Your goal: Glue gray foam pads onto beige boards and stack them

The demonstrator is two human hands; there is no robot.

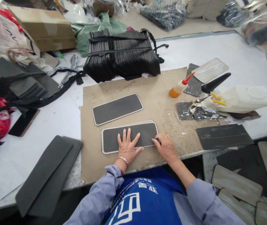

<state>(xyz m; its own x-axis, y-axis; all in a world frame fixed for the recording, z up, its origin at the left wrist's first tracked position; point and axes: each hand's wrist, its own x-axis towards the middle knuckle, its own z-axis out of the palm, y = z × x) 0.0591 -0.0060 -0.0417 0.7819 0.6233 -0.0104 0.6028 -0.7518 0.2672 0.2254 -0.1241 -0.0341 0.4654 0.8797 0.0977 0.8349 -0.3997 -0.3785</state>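
Observation:
A dark grey rounded panel with a pale border (145, 128) lies near the front edge of the brown board (93, 168); a second edge shows just behind it, as if one piece lies on another. My left hand (126, 145) is pressed flat on it, fingers spread. At its lower right corner, my right hand (165, 145) has thumb and fingers closed on the edge. Behind it lies a similar pale-bordered panel (118, 109), touched by neither hand.
Behind the board stands a strapped bundle of black pieces (124, 54). To the right are an orange glue bottle (177, 89), a white jug (243, 99) and a black-handled tool (215, 82). Dark panels (46, 175) overhang the table at left, near a phone (24, 122).

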